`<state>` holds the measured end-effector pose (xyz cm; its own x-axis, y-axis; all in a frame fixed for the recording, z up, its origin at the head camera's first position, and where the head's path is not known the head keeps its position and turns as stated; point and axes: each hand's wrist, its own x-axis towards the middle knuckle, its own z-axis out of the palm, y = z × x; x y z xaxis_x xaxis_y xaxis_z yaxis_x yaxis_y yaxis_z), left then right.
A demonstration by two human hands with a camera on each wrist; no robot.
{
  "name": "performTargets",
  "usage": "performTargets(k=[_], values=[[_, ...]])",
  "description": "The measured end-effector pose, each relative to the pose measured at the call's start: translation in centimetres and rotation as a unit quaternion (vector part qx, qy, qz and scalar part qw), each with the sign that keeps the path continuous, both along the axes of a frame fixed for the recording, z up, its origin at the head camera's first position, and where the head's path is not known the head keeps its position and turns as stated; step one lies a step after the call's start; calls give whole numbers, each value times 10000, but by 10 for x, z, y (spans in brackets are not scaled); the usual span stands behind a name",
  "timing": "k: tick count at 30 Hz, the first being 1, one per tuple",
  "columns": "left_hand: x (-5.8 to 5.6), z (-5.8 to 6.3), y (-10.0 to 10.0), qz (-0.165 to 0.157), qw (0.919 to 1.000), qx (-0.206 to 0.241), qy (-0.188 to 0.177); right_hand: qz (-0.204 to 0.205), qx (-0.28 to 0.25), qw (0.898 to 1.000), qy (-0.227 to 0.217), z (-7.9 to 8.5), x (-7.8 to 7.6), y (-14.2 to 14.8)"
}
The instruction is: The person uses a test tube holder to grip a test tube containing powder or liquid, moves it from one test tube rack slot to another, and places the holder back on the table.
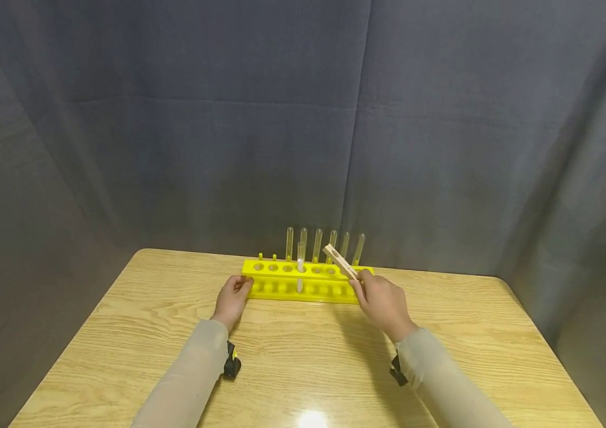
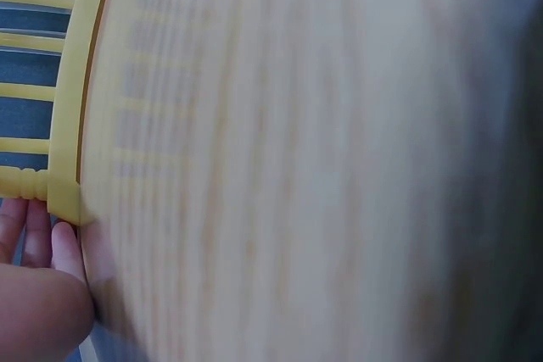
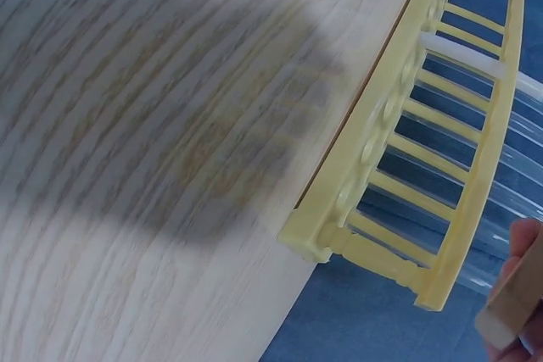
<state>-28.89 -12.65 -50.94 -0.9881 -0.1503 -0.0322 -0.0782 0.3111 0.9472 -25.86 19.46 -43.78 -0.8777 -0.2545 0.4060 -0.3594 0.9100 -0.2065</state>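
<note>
Gripping right hand: fingers curled around the near end of a wooden clamp, which is held above the rack's right part, nose slanting forward and left.
Left hand: fingers pinch the left end of the yellow rack, which stands on the worktop.
Wooden clamp: likely light and stiff, dry enough not to slip; best held by the end away from its nose.
White-filled tube: upright in a hole near the rack's middle; probably smooth and breakable, so nip it gently on the clear wall above the white.
Rack: looks like light plastic, apt to slide if nudged; its ends offer the surest hold.
Head view: gives the clamp's nose and the whole row of six clear tubes behind.
Left wrist view: brings the fingertips at the rack's end post close.
Right wrist view: bares one blunt clamp end, with fingers beside it.
</note>
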Motion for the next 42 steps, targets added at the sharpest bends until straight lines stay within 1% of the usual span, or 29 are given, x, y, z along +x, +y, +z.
performTargets(k=[5, 10, 17, 23, 26, 42], values=[[-1, -1, 0, 7, 10000, 5, 4, 115, -14, 9997, 217, 1, -1, -2], [-4, -5, -1, -36, 10000, 4, -49, 210, -26, 9993, 306, 5, 0, -4], [-5, -1, -1, -9, 10000, 7, 16, 399, 30, 9977, 541, 8, -3, -5], [-4, -2, 0, -24, 10000, 14, -59, 420, 61, 9974, 589, 9, -3, -9], [-3, -2, 0, -9, 10000, -13, -8, 454, 37, 9968, 651, 11, -3, -12], [-4, -5, -1, 18, 10000, 10, -44, 798, -42, 9917, 1009, 19, -7, -26]])
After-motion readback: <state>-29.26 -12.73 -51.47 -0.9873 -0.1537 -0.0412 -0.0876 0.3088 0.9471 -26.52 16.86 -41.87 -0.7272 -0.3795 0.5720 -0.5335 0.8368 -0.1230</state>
